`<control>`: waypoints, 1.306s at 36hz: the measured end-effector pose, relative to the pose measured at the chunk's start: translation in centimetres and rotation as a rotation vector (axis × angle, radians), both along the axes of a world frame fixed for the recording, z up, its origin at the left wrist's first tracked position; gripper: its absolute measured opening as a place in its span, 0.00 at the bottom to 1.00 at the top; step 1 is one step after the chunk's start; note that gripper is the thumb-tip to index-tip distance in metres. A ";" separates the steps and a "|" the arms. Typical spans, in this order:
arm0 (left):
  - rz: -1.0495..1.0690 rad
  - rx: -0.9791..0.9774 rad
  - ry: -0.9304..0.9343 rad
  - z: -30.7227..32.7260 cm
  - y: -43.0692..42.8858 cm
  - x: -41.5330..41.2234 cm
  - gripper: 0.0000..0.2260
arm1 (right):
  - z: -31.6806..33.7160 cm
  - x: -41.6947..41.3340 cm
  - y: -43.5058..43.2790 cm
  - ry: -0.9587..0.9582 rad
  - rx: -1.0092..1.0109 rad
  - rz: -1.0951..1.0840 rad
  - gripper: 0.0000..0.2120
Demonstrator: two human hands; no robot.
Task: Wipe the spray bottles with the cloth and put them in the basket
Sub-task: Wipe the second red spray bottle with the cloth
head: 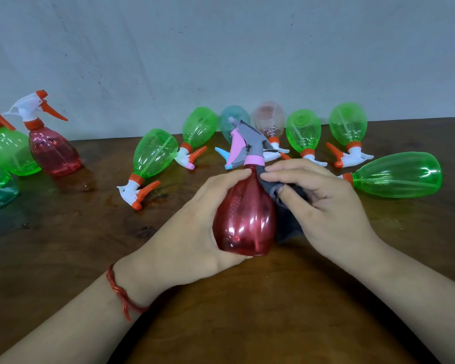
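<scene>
The left hand (195, 227) grips a red bottle (244, 219) near the desk's (247, 311) middle, nozzle pointing away. The right hand (323, 206) pinches a grey cloth (286, 224) against its neck. Green bottles (304, 132) lie along the far edge, and two standing bottles (51, 151) are far left.

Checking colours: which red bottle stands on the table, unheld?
The far-left red bottle, upright with a white-and-orange trigger; the pink-collared red bottle is gripped by the left hand.
</scene>
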State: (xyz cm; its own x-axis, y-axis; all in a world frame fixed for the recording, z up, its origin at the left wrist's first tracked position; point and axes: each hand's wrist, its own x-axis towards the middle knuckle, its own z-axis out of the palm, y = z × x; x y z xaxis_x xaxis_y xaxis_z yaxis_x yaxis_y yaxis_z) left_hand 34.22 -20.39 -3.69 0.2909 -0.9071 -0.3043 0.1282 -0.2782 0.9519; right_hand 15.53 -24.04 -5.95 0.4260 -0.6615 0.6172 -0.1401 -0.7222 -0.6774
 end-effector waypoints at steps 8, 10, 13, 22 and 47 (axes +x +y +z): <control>0.031 -0.009 -0.052 2.2 0.3 -0.4 0.15 | 0.1 -0.1 -0.5 -0.150 0.128 0.119 0.17; -0.136 -0.075 -0.009 1.8 0.7 0.2 0.20 | 0.1 -0.1 -0.5 -0.137 0.099 0.118 0.18; -0.121 -0.077 -0.050 1.8 1.2 -0.4 0.15 | 0.0 0.0 -0.3 -0.070 0.039 0.102 0.19; -0.232 -0.267 -0.455 1.7 3.7 1.8 0.24 | 0.3 -0.5 0.6 0.081 -0.200 0.100 0.17; -0.052 -0.111 0.199 0.4 0.8 -0.7 0.23 | 0.1 0.0 -0.6 -0.132 0.185 0.153 0.19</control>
